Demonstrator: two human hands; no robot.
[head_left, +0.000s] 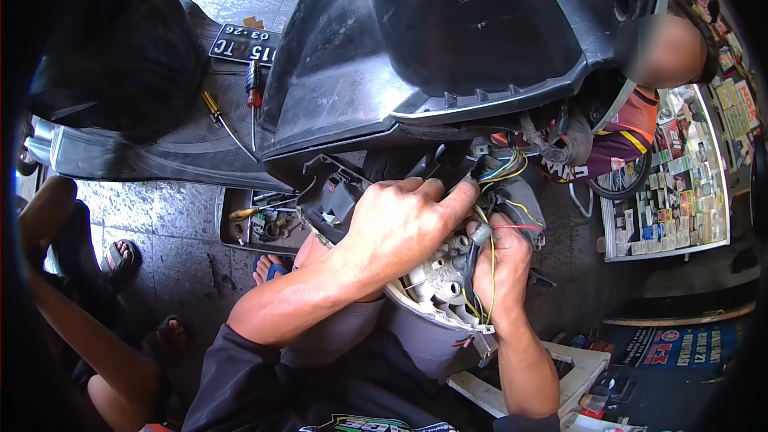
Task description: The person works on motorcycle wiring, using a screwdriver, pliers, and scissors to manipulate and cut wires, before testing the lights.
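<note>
Across my thighs lies a greyish-white lamp housing (441, 282), its back with round sockets turned up. Yellow, black and red wires run over it. My left hand (404, 216) reaches over its far side with fingers curled together beside a black connector piece (482, 168); what the fingertips grip is hidden. A bundle of coloured wires (510, 166) leads from there toward the scooter's front. On the housing's right side, my right hand (506, 260) is closed around wires next to a grey sleeve (480, 234). A red wire (516, 227) sticks out past its thumb.
The black scooter body (336, 72) fills the far side. Two screwdrivers (254, 100) and a licence plate (240, 46) lie on its footboard. A tool tray (232, 232) sits below. Another person (632, 124) is at far right by a display case (672, 184); someone's arm (88, 328) shows left.
</note>
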